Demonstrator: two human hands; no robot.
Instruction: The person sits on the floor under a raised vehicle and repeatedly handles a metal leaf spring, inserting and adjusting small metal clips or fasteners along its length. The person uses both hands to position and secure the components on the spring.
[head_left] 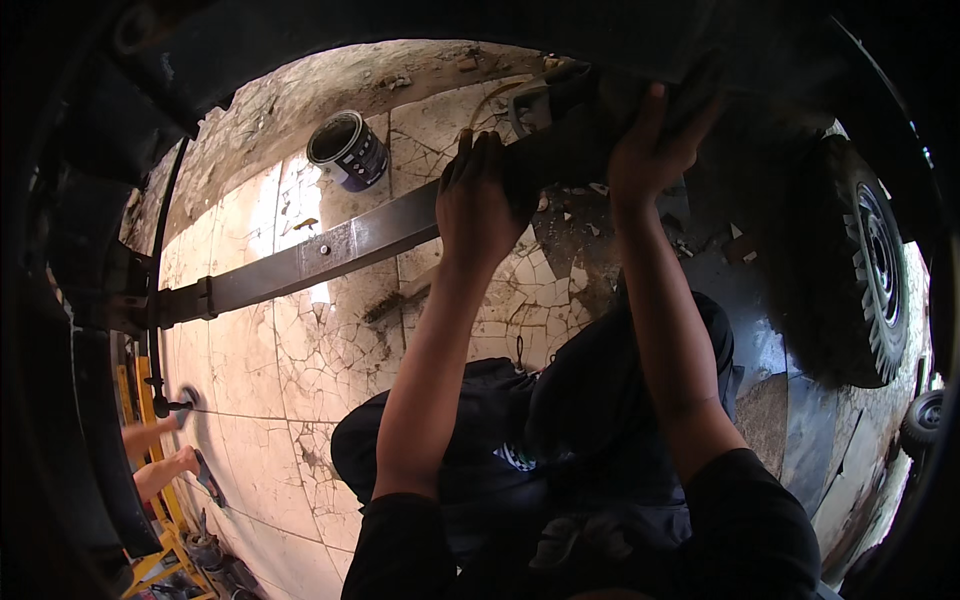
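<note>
- The bar [375, 232] is long, grey and made of metal. It runs above the cracked floor [235, 365], from the dark parts at the left to the dark middle, where the hands are.
- The left hand [478, 212] lies across the bar, its fingers close to each other. I can't tell if its grip is clamped tight.
- The right hand [650, 160] reaches up to the dark frame [765, 60], its thumb apart from its fingers. The fingertips are lost in the dark — I can't tell if that grip holds anything.
- The step in hand looks like feeling, pushing or steadying the parts where bar and frame come near.
- The next move seems to call for a firm left hand on the bar — and a careful right hand up in the dark.
- The can [362, 162] and the brush [398, 299] are on the floor, with no hand on them.
</note>
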